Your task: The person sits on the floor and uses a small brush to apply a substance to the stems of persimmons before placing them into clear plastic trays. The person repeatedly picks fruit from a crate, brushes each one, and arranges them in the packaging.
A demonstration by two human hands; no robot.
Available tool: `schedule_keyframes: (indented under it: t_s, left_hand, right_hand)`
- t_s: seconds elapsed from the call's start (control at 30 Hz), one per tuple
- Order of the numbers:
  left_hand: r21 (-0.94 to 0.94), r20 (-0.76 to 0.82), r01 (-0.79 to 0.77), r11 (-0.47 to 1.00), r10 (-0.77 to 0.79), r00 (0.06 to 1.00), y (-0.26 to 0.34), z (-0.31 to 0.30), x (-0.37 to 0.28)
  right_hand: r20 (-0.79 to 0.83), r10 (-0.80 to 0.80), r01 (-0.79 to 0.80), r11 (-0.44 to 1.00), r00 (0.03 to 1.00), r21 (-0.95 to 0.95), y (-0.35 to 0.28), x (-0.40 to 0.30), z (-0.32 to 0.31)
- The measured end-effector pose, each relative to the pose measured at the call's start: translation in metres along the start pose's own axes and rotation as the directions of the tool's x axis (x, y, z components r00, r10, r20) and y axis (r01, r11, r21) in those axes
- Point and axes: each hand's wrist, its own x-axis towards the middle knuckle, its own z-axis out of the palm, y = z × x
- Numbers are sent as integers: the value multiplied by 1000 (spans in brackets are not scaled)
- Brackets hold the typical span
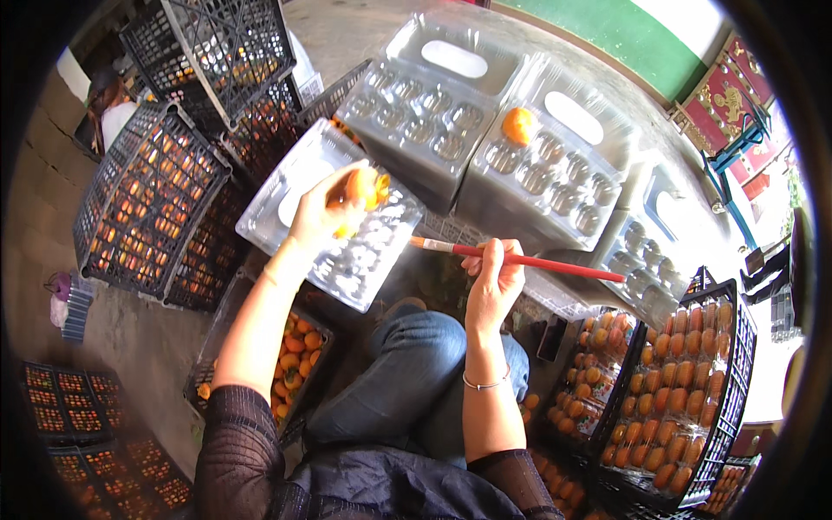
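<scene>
My left hand [323, 211] holds an orange persimmon [361, 186], with its leafy calyx turned to the right. Another bit of orange fruit [346, 229] shows below the fingers; whether it is a second persimmon I cannot tell. Beneath this hand lies a clear plastic fruit tray [351, 286] with moulded hollows. My right hand [495, 279] grips a paintbrush [552, 263] by its red handle, bristles pointing left towards the tray. Beyond the hands stand stacks of clear plastic trays [416, 156], and a single persimmon [519, 125] sits in a back-left hollow of the middle stack [536, 201].
Black plastic crates [153, 201] of fruit are piled at left. A crate of loose persimmons [299, 357] stands by my left knee. At right, another crate [728, 390] holds packed persimmons [669, 383]. A dark phone-like object [551, 339] lies near my right knee. Someone [114, 110] is partly visible at far left.
</scene>
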Motion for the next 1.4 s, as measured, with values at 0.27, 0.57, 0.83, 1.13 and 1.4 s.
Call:
schedule_keyframes:
  t_s: [0.27,0.57,0.83,1.13,1.4]
  left_hand:
    - [976,200,-203,76,45,979,18,2,142]
    - [381,-143,27,924,30,989,-3,4,102]
    - [-916,209,356,184,-538,817,-25,44,-42]
    - [-787,143,438,435,-563,814,-59,73,-84]
    - [-561,58,518,646,-594,802,-50,77,-87]
  right_hand:
    - [-126,215,-189,963,969,191,24,6,-17]
    - [-117,258,-227,947,959,228,25,5,-23]
    - [-135,153,-131,979,979,156,22,-6,-18]
    - [132,-100,131,958,986,-254,25,-36,-7]
    - [98,-260,277,875,961,-398,24,-35,-11]
